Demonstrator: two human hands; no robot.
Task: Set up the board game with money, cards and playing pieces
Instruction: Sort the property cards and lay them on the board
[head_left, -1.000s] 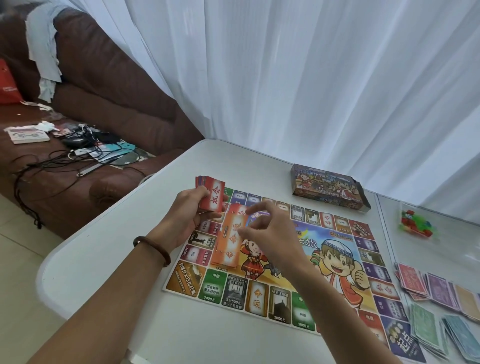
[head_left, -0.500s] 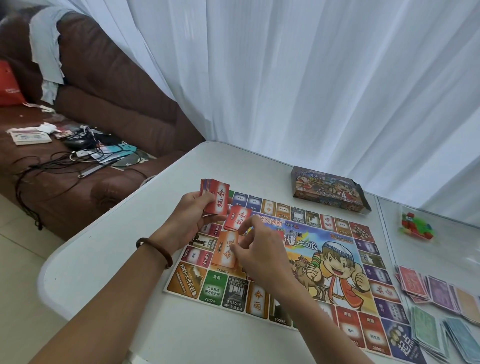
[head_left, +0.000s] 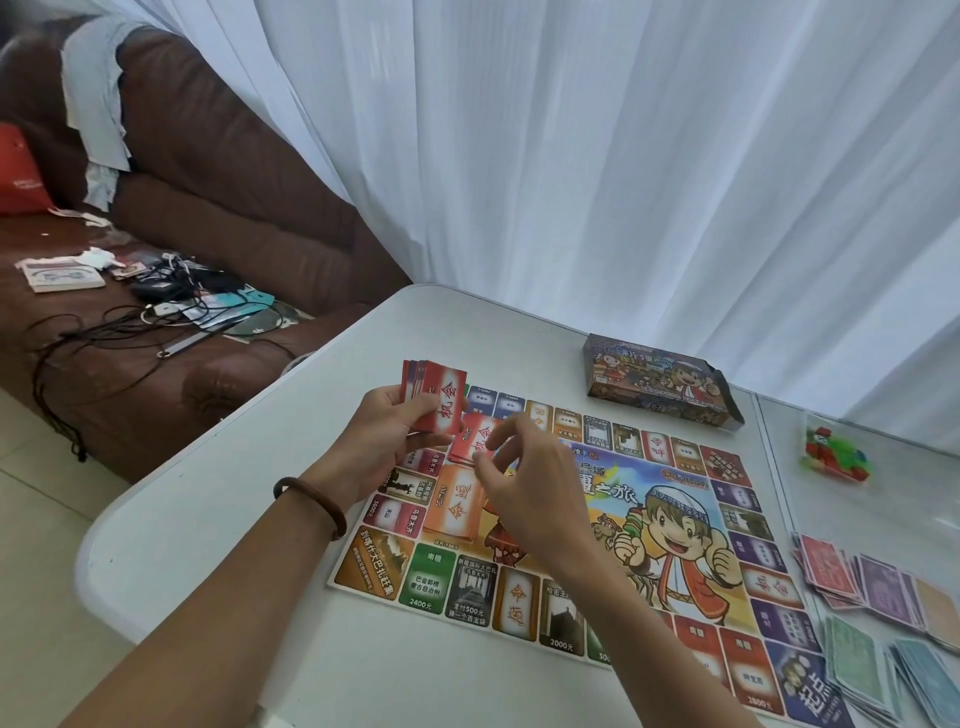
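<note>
Grips a thick stack of red playing cards with white centres (head_left: 439, 400) in the left hand (head_left: 395, 436), thumb across the top face and fingers curled behind, above the far-left corner of the colourful printed game board (head_left: 691, 525). Wears a brown beaded bracelet (head_left: 311, 501) on that wrist.

Hovers the right hand (head_left: 530, 493) just beside the left, over a small pile of matching red cards (head_left: 475, 441) lying on the board's inner area. Fingers loosely bent and apart, thumb below the forefinger. Cannot tell whether any fingertip touches the top card.

Just nearer than that pile, also on the board: a pile of orange cards with white centres (head_left: 457, 501), its right edge hidden behind the right hand.

Flat on a white rectangular table (head_left: 218, 545), the board, with its near edge crossed by the right forearm.

Beyond the board, near the far table edge: an open cardboard game box printed with cartoon figures (head_left: 660, 387), flap hanging out at its right end.

At far right, well apart from the board: a clear bag of red and green plastic playing pieces (head_left: 836, 457).

Nearer, along the board's right side: overlapping piles of paper money (head_left: 883, 597) in red, purple, tan, green and blue.

Behind the table: a white sheer curtain (head_left: 623, 156). To the left: a brown leather sofa (head_left: 234, 208) strewn with dark cables (head_left: 78, 338) and papers.
</note>
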